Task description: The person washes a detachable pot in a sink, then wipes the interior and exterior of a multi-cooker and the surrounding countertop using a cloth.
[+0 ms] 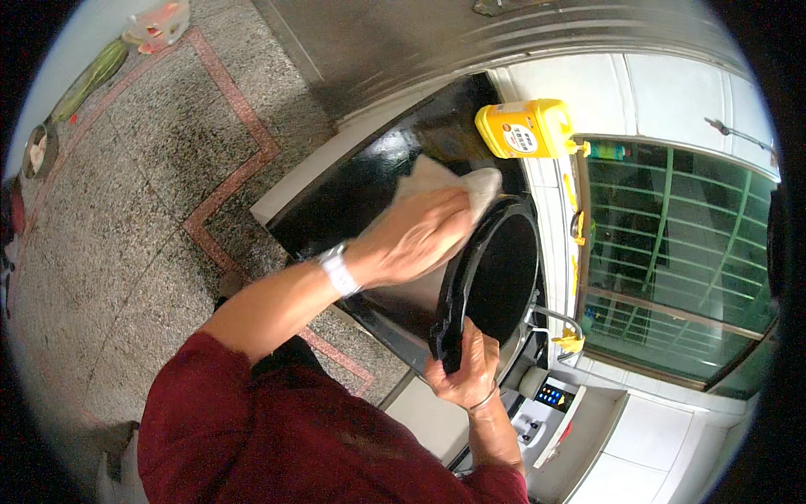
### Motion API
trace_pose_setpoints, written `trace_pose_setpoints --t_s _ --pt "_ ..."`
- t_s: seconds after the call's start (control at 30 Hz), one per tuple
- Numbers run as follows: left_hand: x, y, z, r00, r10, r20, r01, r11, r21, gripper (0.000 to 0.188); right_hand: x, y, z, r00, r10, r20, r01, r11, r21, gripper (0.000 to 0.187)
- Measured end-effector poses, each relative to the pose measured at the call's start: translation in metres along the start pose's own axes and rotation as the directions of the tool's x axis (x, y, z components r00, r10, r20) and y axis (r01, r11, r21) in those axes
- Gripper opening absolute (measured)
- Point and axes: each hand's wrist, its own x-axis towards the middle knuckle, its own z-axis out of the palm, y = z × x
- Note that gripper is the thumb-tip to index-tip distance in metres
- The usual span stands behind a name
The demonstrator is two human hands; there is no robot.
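A round black pan (pixel 504 265) is tipped on its side above the black counter, its dark hollow turned to the right. My right hand (pixel 467 368), with a thin bracelet at the wrist, grips the near rim, thumb and fingers on either side. A pale cloth (pixel 432 178) is bunched in my left hand (pixel 420 235), beside the far left part of the rim. That hand is slightly blurred, its fingers are bent over the cloth, and a white band circles its wrist. Whether the cloth touches the pan, I cannot tell.
A yellow jug (pixel 522 128) stands on the black counter (pixel 369 172) near the wall. A curved faucet (pixel 571 323) with a yellow piece sits right of the pan, below a barred window (pixel 663 252). On the speckled floor (pixel 151 168) at far left lie a long green gourd (pixel 94 77) and a plastic bag (pixel 158 25).
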Motion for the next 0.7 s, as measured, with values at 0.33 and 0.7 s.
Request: trace_pose_setpoints --t_s 0.33,0.7 --pt "0.056 -0.098 0.014 0.778 -0.279 0.562 0.401 0.910 -0.105 0.046 0.004 0.002 0.001 1.000 0.028 -0.013 -0.028 0.999 -0.019 0.063" --pt "0.078 -0.070 0.009 0.857 -0.116 0.502 0.269 0.931 -0.245 0.042 0.005 0.002 -0.001 1.000 -0.003 0.014 0.003 1.000 0.007 0.056"
